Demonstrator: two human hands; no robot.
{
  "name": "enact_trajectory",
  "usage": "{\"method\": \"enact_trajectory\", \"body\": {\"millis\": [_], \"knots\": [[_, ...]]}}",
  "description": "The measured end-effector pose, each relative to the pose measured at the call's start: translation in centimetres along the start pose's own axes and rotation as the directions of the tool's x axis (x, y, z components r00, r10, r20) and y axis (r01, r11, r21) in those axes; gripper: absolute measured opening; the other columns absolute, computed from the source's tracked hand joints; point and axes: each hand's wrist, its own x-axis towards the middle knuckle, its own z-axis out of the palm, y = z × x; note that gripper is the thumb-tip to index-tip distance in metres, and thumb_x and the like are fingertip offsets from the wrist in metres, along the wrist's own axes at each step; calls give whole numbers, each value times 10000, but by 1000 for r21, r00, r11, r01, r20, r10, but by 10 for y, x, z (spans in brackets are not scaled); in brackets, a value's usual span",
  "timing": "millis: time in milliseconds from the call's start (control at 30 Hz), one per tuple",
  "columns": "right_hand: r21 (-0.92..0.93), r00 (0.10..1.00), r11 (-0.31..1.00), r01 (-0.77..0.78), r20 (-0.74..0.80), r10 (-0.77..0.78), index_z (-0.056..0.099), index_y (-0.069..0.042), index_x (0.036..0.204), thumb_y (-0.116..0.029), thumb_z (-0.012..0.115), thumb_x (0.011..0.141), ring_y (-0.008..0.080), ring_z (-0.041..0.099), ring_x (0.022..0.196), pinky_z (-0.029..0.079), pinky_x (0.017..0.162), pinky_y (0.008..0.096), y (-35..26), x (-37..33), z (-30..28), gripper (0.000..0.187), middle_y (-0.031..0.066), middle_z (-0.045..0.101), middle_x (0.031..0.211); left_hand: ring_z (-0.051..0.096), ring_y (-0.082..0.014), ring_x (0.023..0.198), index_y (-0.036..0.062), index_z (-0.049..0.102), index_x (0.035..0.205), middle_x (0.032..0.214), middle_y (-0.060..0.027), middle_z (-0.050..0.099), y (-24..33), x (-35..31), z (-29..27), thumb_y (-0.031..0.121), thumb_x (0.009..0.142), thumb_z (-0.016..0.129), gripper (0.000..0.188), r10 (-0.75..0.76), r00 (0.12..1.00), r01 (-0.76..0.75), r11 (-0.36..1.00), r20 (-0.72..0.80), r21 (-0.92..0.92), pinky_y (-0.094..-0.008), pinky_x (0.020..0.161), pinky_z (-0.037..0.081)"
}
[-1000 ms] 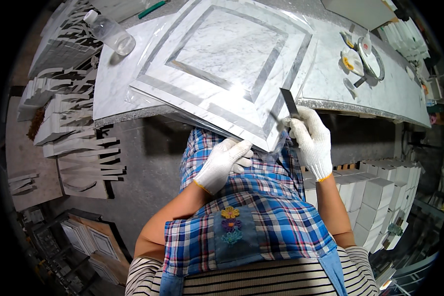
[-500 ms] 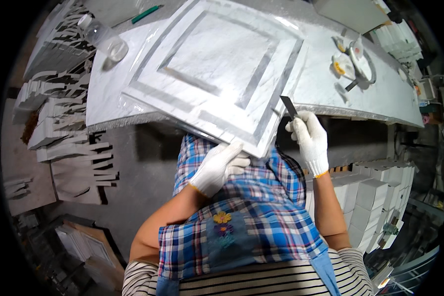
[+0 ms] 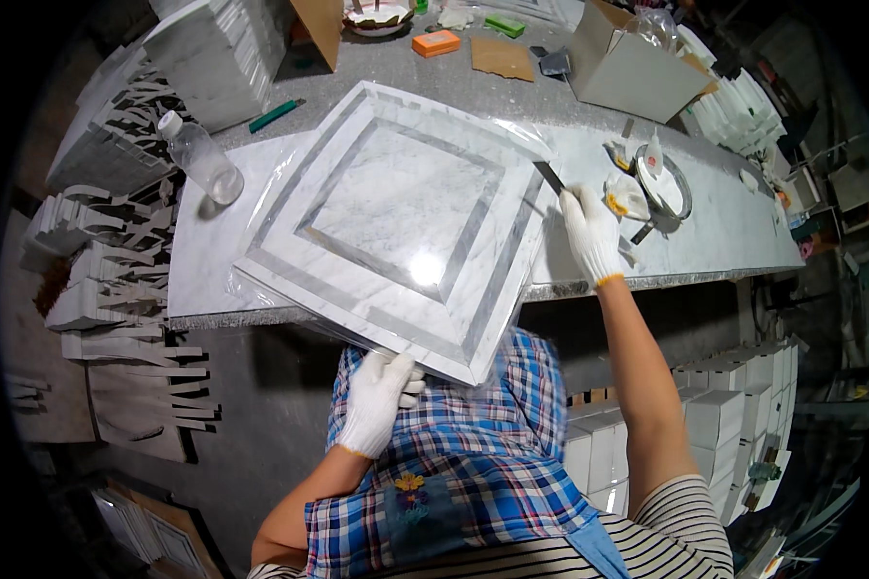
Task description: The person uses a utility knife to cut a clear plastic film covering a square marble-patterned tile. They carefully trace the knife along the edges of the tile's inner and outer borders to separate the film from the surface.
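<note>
A square white marble panel (image 3: 396,217) with grey inlaid borders lies on a marble bench (image 3: 705,236), turned like a diamond, its near corner hanging over the bench edge above my lap. My right hand (image 3: 591,232), in a white glove, grips a thin dark blade-like tool (image 3: 548,177) whose tip sits at the panel's right edge. My left hand (image 3: 377,400), also gloved, hangs below the panel's near corner against my plaid apron, fingers loosely curled with nothing in them.
A clear plastic bottle (image 3: 201,159) stands on the bench's left. A round tin and rags (image 3: 661,183) lie right of the panel. A cardboard box (image 3: 632,63), an orange block (image 3: 436,42) and cut stone pieces (image 3: 97,280) surround the bench. White boxes (image 3: 734,425) stack at lower right.
My right hand has risen with the tool from the panel's near corner up to its right edge. The left hand has dropped lower, away from the panel.
</note>
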Motion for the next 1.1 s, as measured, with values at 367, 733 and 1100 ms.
{"method": "enact_trajectory", "body": {"millis": [367,733,1100], "knots": [[-320,990,947,34,144,13,699,-172,1134,-430,488,995,448,696,995,522,893,518,22,113,51,361,217,749,1003,661,-142,569,-48,642,1053,794,-119,712,71,16,-46,374,1013,639,424,-4,991,46,951,-135,307,-255,460,498],[-353,995,935,31,97,4,689,-168,1162,-449,484,1002,476,691,991,519,872,566,56,102,46,382,263,732,1006,625,-146,488,-58,672,895,691,-113,684,94,31,-61,388,985,663,455,-45,988,99,920,-149,379,-253,405,465],[-308,998,951,18,-52,-35,683,-111,1073,-378,524,1033,439,690,920,526,806,504,76,14,2,314,214,726,959,598,-173,405,-19,682,900,632,-103,667,136,78,-88,427,963,622,455,-4,991,86,784,-134,614,-295,361,474]]}}
